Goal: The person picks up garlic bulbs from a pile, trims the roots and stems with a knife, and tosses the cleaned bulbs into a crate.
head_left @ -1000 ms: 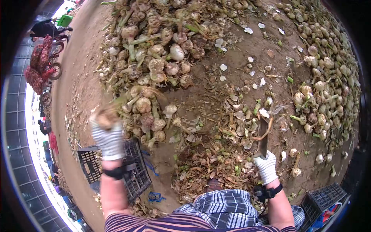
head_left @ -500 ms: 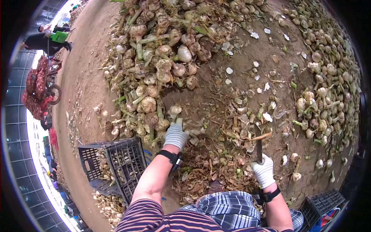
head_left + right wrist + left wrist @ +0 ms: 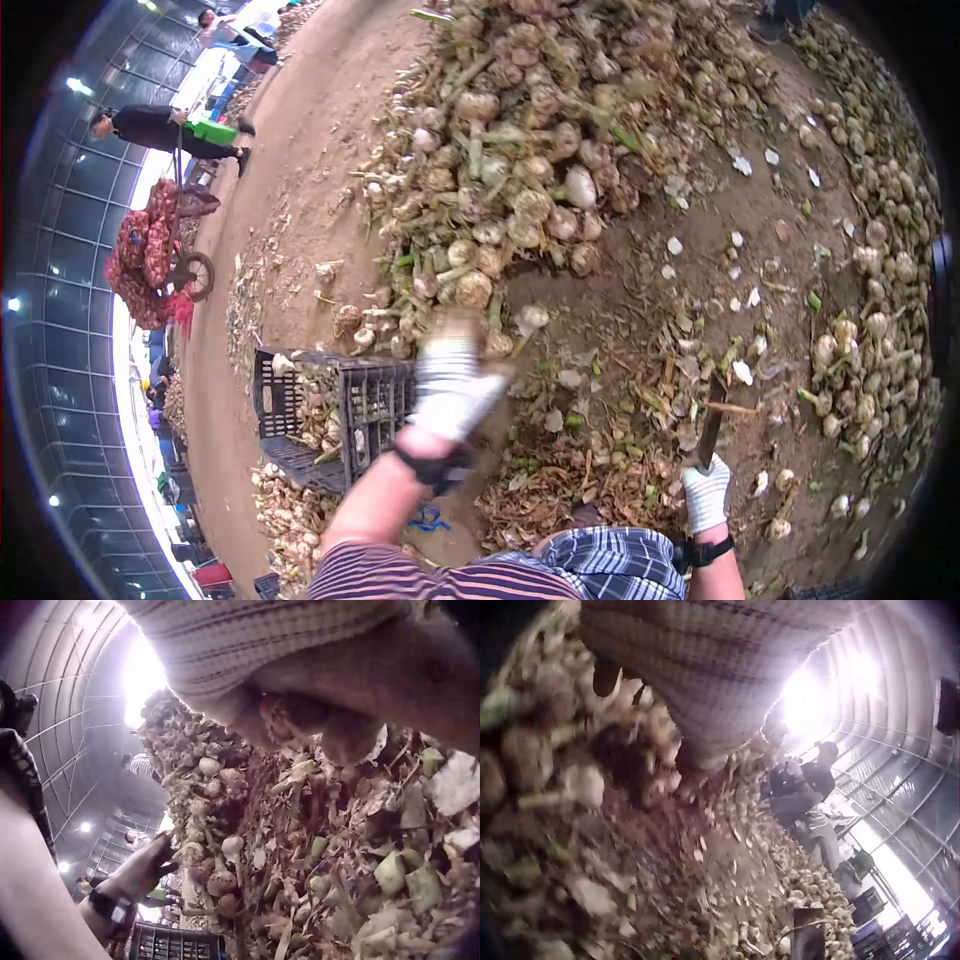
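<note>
My left hand (image 3: 450,385), in a striped white glove, is motion-blurred at the near edge of the garlic pile (image 3: 530,205). Its thumb is spread away from the fingers, and no bulb shows in its grasp. Beside the thumb a garlic bulb (image 3: 535,318) with its stalk lies on the ground. In the right wrist view the left hand (image 3: 142,870) reaches toward the pile with fingers extended. My right hand (image 3: 706,495), also gloved, grips a knife whose flat blade (image 3: 712,430) points away from me. A dry strip (image 3: 732,408) lies across the blade. In the right wrist view the knife is hidden.
Below my left forearm, a black plastic crate (image 3: 347,425) holds garlic bulbs. Trimmed leaves and stalks (image 3: 580,475) cover the ground between my hands. Another garlic heap (image 3: 890,300) runs along the right. At far left a person (image 3: 165,130) stands by a cart with red net sacks (image 3: 150,250).
One second ago my left hand was over the crate with a blurred bulb; it then moved beside the bulb on the ground, now to the pile's edge. My right hand keeps the knife. The head view has shifted.
</note>
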